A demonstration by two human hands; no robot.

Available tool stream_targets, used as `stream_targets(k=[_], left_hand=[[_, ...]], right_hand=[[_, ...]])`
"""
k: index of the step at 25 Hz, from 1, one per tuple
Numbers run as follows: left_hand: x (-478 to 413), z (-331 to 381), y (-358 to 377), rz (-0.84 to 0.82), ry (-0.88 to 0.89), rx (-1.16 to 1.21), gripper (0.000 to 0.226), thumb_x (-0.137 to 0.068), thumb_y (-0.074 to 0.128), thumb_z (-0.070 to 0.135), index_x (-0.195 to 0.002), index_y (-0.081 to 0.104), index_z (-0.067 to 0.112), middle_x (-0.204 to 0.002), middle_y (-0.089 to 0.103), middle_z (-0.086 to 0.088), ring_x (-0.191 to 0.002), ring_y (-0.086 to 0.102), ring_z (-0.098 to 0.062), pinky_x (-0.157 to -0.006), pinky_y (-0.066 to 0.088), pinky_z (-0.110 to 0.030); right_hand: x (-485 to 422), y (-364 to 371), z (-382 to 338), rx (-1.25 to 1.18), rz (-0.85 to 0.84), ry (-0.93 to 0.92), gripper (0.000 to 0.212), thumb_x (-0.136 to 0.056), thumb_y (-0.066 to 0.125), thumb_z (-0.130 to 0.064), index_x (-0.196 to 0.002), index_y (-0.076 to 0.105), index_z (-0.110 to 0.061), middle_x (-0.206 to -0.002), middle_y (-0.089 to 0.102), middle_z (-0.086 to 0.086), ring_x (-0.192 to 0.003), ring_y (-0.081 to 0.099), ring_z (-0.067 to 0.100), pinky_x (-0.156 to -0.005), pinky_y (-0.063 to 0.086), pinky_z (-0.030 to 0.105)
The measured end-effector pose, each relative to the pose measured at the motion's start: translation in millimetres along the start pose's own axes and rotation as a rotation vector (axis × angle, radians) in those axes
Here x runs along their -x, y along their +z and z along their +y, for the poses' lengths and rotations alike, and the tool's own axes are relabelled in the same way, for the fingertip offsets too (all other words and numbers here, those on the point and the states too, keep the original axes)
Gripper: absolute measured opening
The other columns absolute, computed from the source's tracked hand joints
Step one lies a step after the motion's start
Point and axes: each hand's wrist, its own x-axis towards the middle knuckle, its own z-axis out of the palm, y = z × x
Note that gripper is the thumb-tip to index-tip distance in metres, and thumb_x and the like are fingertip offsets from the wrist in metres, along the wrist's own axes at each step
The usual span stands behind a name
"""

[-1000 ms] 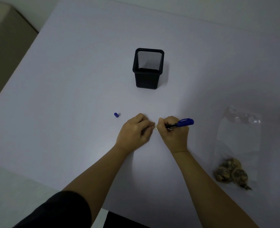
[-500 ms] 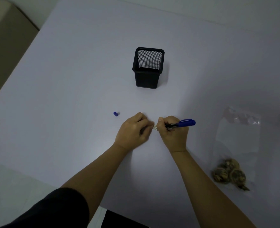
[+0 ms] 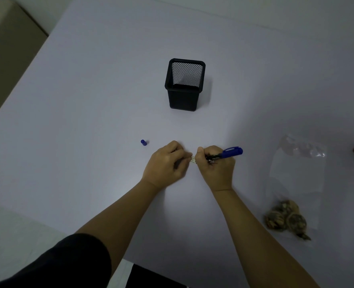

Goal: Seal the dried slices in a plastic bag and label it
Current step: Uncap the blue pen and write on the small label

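At centre frame the left hand (image 3: 167, 163) and the right hand (image 3: 215, 167) meet over the desk (image 3: 89, 100), pinching between them a small pale label (image 3: 193, 159), most of it hidden by the fingers. The right grip is also closed around a blue pen (image 3: 228, 153), its barrel pointing toward the right of the frame; the left grip is closed on the label's other end. The pen's cap (image 3: 143, 142) lies apart, left of the hands, so the tip is judged to be exposed. The bag (image 3: 298, 163) lies flat at the right of the frame, well apart from both hands, with the dried slices (image 3: 286, 220) bunched at its lower end; whether its top is sealed cannot be told. Risks noted: holding pen and label in one hand invites a smear or a stray mark on the label; a small label may curl, tear or stick to the fingers; the loose cap may roll off. An empty mesh holder (image 3: 185, 85) stands above centre.
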Motion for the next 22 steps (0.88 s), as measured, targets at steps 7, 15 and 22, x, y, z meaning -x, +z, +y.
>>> stream_targets(k=[7, 15, 22], left_hand=[[0.3, -2.1, 1.3, -0.008, 0.007, -0.013, 0.015, -0.080, 0.063, 0.017, -0.089, 0.073, 0.010, -0.079, 0.059, -0.003, -0.062, 0.039, -0.002, -0.061, 0.028, -0.004], [0.3, -1.2, 1.4, -0.013, -0.002, -0.012, 0.019, -0.082, 0.059, 0.020, -0.089, 0.073, 0.009, -0.079, 0.059, -0.004, -0.063, 0.039, -0.002, -0.058, 0.034, -0.014], [-1.2, 0.1, -1.0, -0.008, -0.006, -0.007, 0.019, -0.082, 0.059, 0.020, -0.089, 0.073, 0.009, -0.078, 0.058, -0.003, -0.064, 0.034, 0.002, -0.062, 0.026, -0.002]], right_hand=[[-1.2, 0.8, 1.5, -0.010, -0.012, 0.013, 0.034, -0.083, 0.055, -0.019, -0.054, 0.052, -0.001, -0.048, 0.052, 0.009, -0.051, 0.046, 0.018, -0.048, 0.038, 0.015], [0.2, -0.3, 0.5, 0.007, -0.040, -0.009, 0.037, -0.083, 0.054, -0.020, -0.053, 0.051, 0.002, -0.048, 0.052, 0.011, -0.044, 0.048, 0.024, -0.045, 0.041, 0.031], [-1.5, -0.2, 0.4, 0.022, -0.021, -0.028, 0.035, -0.082, 0.055, -0.018, -0.053, 0.050, 0.001, -0.047, 0.051, 0.010, -0.047, 0.044, 0.018, -0.047, 0.038, 0.020]])
